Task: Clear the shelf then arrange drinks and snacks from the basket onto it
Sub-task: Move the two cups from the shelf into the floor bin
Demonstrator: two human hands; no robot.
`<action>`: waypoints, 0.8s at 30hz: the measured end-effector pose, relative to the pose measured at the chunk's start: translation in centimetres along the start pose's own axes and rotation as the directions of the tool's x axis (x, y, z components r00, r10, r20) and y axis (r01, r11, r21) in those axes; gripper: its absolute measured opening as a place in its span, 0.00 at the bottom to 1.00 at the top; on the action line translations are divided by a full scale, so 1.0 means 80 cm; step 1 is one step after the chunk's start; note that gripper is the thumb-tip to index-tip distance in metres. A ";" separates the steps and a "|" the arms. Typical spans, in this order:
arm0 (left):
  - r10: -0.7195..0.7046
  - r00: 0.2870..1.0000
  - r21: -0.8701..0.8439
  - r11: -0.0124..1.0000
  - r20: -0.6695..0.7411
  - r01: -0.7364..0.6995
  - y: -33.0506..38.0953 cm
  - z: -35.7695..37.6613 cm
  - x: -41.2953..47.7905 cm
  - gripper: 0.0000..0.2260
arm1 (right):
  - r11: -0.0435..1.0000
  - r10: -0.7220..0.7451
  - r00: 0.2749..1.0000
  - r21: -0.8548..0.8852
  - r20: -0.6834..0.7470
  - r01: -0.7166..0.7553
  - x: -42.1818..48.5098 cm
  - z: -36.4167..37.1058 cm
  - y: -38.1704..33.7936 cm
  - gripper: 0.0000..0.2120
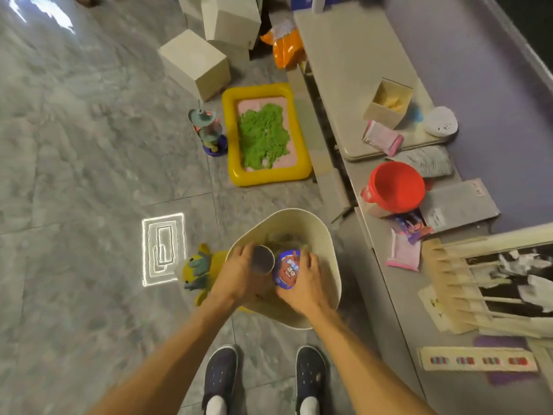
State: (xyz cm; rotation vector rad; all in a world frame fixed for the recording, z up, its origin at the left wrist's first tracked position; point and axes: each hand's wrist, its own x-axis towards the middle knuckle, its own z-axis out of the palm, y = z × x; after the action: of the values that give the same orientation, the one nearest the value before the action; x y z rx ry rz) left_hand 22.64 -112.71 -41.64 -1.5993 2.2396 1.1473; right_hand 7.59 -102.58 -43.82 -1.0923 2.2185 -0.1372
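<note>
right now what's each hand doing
Left hand: closed on a can in the basket.
Right hand: closed on a snack cup.

We have one view only, head-worn, wide-angle, looking steeply down and forward from standing height. Our own shoes [220, 374] sit at the bottom edge, the forearms reach up into the frame centre, near the lens. The floor [74, 160] fills the left side, the shelf [353, 70] runs up the right side, bent by the lens. No second view to share with.
</note>
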 end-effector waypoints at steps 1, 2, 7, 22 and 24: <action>-0.012 1.000 0.016 1.000 0.010 0.012 0.002 0.003 0.003 0.39 | 1.000 0.002 1.000 -0.017 0.010 -0.002 0.003 0.005 0.001 0.59; -0.021 1.000 0.028 0.999 0.018 0.020 0.003 0.004 0.005 0.38 | 1.000 0.004 1.000 -0.024 0.017 -0.003 0.005 0.007 0.001 0.59; 0.025 0.999 0.048 0.999 -0.038 -0.023 0.003 -0.012 0.001 0.35 | 1.000 -0.016 1.000 -0.006 0.010 0.016 0.001 -0.017 -0.010 0.57; 0.149 0.894 0.102 0.988 -0.423 -0.116 0.136 -0.293 -0.136 0.47 | 0.979 -0.197 0.948 0.001 -0.249 0.204 -0.098 -0.335 -0.127 0.55; 0.196 0.854 0.132 0.980 -0.482 -0.150 0.171 -0.356 -0.165 0.47 | 0.973 -0.220 0.928 -0.004 -0.301 0.230 -0.122 -0.402 -0.156 0.57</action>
State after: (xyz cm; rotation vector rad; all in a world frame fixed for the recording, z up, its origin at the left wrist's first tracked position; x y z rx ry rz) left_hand 24.56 -119.91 -8.25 -1.8496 2.7538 0.7040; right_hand 1.09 -109.36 -9.21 -1.3845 2.3354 -0.4638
